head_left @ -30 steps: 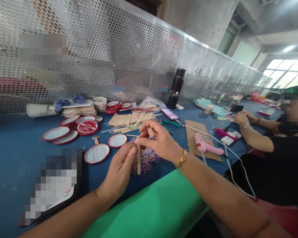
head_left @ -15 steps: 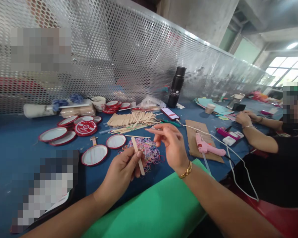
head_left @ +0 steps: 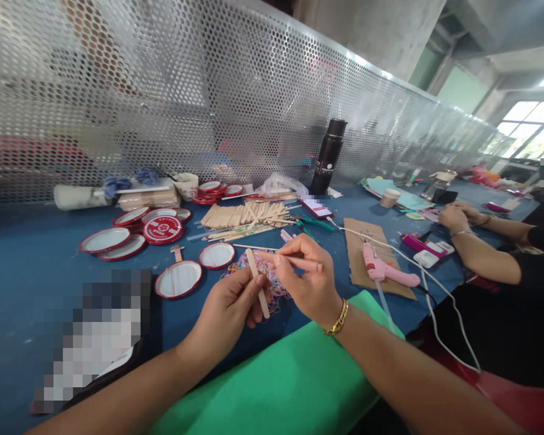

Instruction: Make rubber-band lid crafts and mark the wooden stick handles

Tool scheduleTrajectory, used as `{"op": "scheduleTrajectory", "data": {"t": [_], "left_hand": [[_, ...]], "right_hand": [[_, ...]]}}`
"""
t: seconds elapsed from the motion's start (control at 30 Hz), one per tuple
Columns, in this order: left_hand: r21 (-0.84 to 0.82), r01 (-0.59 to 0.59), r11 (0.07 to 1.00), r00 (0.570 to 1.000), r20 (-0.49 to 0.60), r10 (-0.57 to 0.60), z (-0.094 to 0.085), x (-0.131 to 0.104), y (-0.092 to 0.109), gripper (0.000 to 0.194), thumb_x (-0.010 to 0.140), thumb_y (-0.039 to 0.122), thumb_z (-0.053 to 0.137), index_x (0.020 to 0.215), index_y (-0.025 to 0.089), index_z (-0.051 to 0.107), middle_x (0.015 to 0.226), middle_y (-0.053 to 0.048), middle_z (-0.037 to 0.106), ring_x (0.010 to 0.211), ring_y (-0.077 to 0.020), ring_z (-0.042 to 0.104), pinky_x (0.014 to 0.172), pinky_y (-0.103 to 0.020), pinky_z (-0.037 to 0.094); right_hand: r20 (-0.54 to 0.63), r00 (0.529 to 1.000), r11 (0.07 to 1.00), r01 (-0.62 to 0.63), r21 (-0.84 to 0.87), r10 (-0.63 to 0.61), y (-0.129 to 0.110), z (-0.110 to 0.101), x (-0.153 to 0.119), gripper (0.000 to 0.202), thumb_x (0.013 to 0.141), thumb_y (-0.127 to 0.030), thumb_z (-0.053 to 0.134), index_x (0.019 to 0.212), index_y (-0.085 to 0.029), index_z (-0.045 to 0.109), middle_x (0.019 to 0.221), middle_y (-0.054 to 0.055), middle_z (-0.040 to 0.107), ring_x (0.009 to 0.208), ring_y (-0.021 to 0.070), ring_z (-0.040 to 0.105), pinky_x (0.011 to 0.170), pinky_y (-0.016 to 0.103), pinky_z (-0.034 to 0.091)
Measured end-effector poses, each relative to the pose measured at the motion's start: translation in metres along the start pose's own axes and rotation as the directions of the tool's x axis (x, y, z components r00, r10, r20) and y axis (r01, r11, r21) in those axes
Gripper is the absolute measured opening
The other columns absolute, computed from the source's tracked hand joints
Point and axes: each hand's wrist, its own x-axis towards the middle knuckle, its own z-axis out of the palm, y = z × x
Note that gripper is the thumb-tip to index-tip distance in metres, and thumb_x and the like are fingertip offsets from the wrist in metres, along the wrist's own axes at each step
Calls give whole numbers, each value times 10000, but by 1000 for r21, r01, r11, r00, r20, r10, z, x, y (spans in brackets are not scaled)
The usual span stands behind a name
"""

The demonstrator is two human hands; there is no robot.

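Observation:
A flat wooden craft stick [head_left: 252, 263] is pinched upright between the thumb and fingers of my left hand [head_left: 231, 302]. My right hand [head_left: 310, 281] grips a slim pink pen [head_left: 301, 263] in a writing hold, its point directed left at the upper part of the stick. Whether the point touches the wood I cannot tell. Below and behind both hands lies a tangle of multicoloured thread [head_left: 278, 293], partly covered by them. Green cloth [head_left: 272, 380] lies under my forearms.
Red-rimmed lids [head_left: 179, 279] lie on the left, near a pile of craft sticks [head_left: 245, 214]. Behind stand a black bottle [head_left: 329, 157] and a phone [head_left: 316, 207]. A pink glue gun [head_left: 387, 272] rests on cardboard [head_left: 356, 241], its white cable trailing right. A co-worker's hands [head_left: 457, 216] are farther right.
My right hand has brought the pen down and left, so its point is now at the craft stick. My left hand keeps its hold. The whole view has shifted slightly.

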Motion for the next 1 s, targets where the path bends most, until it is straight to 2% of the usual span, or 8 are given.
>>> {"op": "scheduleTrajectory", "data": {"t": [0.3, 0.47, 0.67, 1.0], "left_hand": [[-2, -18, 1000, 1000, 0, 18, 0, 2, 0, 379, 900, 526, 595, 743, 181, 587, 514, 41, 586, 416, -86, 499, 399, -181, 407], [-17, -15, 1000, 1000, -11, 15, 0, 1, -1, 367, 898, 516, 596, 747, 182, 600, 518, 37, 597, 416, -89, 504, 403, -185, 417], [-13, -19, 1000, 1000, -16, 19, 1, 0, 1, 384, 884, 536, 610, 725, 187, 588, 503, 39, 591, 411, -92, 506, 400, -190, 408], [-4, -27, 1000, 1000, -16, 27, 1, 0, 1, 403, 890, 553, 609, 721, 188, 586, 509, 35, 593, 417, -96, 506, 405, -195, 407]], "right_hand": [[51, 999, 1000, 1, 7, -2, 3, 1, -1, 97, 886, -214, 625, 791, -220, 610, 719, -11, 632, 663, 142, 605, 618, 279, 489], [36, 999, 1000, -9, -7, 10, 6, 0, -1, 122, 915, -212, 581, 805, -220, 634, 749, 8, 635, 708, 158, 625, 647, 296, 505], [63, 998, 999, -16, 44, 13, 2, 2, -3, 81, 894, -218, 627, 813, -223, 622, 743, -2, 651, 675, 147, 612, 630, 287, 497], [55, 998, 1000, -1, 30, 0, 3, 1, -3, 96, 916, -223, 614, 822, -222, 634, 758, 9, 656, 721, 162, 645, 665, 300, 510]]}}
